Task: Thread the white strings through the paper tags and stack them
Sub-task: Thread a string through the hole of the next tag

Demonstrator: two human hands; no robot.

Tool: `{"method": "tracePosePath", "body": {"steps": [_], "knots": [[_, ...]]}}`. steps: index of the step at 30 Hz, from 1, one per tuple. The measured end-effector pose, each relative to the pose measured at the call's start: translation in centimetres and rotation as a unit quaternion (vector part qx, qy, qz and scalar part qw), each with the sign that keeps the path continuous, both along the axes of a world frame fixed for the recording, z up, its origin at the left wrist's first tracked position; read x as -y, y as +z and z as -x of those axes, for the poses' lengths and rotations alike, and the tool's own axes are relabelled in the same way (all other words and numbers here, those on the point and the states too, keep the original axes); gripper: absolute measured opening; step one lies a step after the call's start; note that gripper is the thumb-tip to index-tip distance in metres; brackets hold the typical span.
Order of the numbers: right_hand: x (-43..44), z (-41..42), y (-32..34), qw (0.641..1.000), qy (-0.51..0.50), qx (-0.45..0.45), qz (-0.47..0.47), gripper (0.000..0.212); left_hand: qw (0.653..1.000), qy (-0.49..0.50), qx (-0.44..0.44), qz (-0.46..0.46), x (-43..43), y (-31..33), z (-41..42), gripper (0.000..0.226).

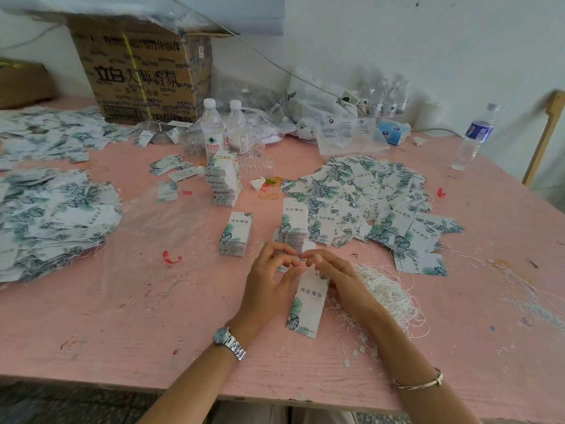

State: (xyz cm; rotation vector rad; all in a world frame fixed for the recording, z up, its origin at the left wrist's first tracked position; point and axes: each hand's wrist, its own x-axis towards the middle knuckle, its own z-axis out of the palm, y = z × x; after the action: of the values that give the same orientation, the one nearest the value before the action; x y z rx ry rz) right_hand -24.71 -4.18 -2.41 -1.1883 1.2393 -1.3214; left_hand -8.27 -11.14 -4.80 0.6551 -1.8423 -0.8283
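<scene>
**Pink table point(122, 316) against a white wall point(428, 41), one tag in both hands**

Near the table's front edge, a leaf-printed paper tag point(307, 304) hangs by its top end. The left hand point(269, 270) and the right hand point(339, 280) both pinch that end with curled fingers, their fingertips meeting. Any string between them is too fine to make out.

A tangle of white strings point(388, 289) lies just right of the right hand. Two short tag stacks point(237, 234) point(293, 223) stand just beyond the hands, and a taller stack point(224, 182) stands farther back. Loose tags point(367, 194) spread toward the right edge, and threaded heaps point(52, 215) fill the left edge.

A clear plastic sheet point(159, 218) and a red scrap point(171, 257) lie left of centre. Along the back edge are a cardboard box point(143, 75), water bottles point(211, 130) and a tissue pack point(393, 131).
</scene>
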Motion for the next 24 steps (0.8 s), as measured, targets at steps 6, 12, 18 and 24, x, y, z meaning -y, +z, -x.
{"method": "tracePosePath", "body": {"steps": [6,12,18,24], "knots": [[-0.1,0.0,0.1,1.0,0.012,-0.007,0.004,0.018,1.0,0.005,0.004,0.013,-0.1,0.0,0.0,0.026],[0.1,-0.1,0.1,1.0,0.005,0.027,-0.005,0.02,1.0,0.008,0.009,0.017,0.0,-0.3,0.0,0.02],[0.2,0.0,0.2,0.997,-0.024,0.065,-0.026,0.013,0.994,0.068,-0.009,0.086,0.0,0.2,-0.3,0.013],[0.5,0.1,0.0,0.997,-0.03,0.071,-0.029,0.01,0.969,0.199,0.04,0.139,2.7,1.8,-1.6,0.016]]}}
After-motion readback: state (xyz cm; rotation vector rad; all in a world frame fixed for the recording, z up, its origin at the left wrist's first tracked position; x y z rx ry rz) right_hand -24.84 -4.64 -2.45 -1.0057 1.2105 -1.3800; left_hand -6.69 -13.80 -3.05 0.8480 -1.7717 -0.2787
